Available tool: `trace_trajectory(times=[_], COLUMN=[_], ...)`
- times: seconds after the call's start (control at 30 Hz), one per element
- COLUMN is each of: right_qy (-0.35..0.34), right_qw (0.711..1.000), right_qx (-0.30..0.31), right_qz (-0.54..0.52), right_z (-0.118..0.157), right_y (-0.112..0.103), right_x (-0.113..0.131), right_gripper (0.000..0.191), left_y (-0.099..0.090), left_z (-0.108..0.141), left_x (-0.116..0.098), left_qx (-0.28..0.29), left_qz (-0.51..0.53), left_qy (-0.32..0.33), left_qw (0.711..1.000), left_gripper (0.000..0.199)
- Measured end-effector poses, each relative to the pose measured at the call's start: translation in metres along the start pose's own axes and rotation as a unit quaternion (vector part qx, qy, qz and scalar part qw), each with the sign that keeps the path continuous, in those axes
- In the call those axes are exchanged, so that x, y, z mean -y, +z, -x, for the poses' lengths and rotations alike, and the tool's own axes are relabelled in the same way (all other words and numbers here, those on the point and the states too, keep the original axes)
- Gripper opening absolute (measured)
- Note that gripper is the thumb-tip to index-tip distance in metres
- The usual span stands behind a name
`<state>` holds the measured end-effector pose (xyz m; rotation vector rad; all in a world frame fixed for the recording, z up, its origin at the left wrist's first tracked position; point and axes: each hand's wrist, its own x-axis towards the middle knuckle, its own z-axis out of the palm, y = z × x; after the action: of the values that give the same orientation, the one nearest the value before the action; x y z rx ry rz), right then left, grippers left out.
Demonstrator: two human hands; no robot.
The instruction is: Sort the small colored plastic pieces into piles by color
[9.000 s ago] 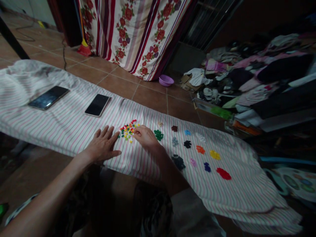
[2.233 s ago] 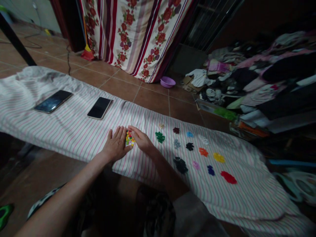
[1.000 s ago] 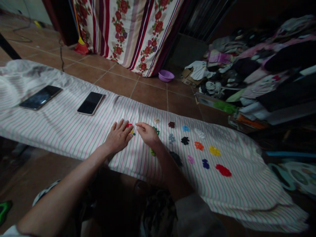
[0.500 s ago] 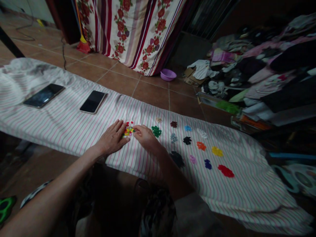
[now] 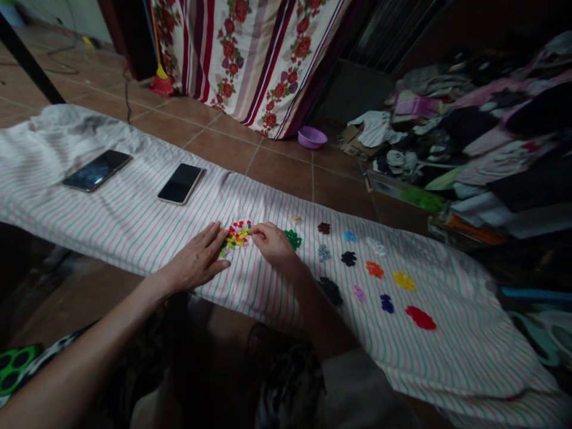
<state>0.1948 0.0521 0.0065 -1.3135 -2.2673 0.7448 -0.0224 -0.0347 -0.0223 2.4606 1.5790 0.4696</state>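
Note:
A cluster of small mixed-colour pieces (image 5: 236,235), mostly yellow, red and green, lies on the striped cloth (image 5: 268,298). My left hand (image 5: 196,256) rests flat at the cluster's left side, fingers stretched out and thumb apart. At its right edge my right hand (image 5: 272,243) has thumb and fingertips pinched together; whatever is between them is too small to make out. Close beyond the right hand sits a green pile (image 5: 293,239). Further right are sorted piles: grey pieces (image 5: 324,252), black pieces (image 5: 348,258), orange pieces (image 5: 374,269), yellow pieces (image 5: 404,280) and red pieces (image 5: 420,317).
Two phones lie on the cloth to the left, a larger dark phone (image 5: 97,170) and a smaller phone (image 5: 181,183). A purple basin (image 5: 311,137) stands on the tiled floor past the far edge. Heaped clothes (image 5: 473,131) fill the right background.
My right hand has drawn slightly back from the cluster and the left has shifted a little left, so more of the coloured pieces show. The whole view has moved slightly.

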Motion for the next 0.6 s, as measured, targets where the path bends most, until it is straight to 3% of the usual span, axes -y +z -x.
trace_trajectory(times=[0.27,0.4,0.6], right_qy=[-0.013,-0.031,-0.045], right_qw=[0.993,0.994,0.995], right_qx=[0.113,0.104,0.085], right_qz=[-0.008,-0.003,-0.003], right_z=[0.004,0.002,-0.001], right_y=[-0.003,0.003,0.005], right_x=[0.008,0.007,0.006], right_gripper=[0.021,0.022,0.031], left_y=[-0.008,-0.007,-0.002], left_z=[0.021,0.021,0.015], left_x=[0.01,0.006,-0.006], left_qx=[0.014,0.043,0.041], left_qz=[-0.018,-0.043,-0.066], left_qy=[0.042,0.032,0.006], left_qw=[0.999,0.998,0.997], left_gripper=[0.055,0.056,0.056])
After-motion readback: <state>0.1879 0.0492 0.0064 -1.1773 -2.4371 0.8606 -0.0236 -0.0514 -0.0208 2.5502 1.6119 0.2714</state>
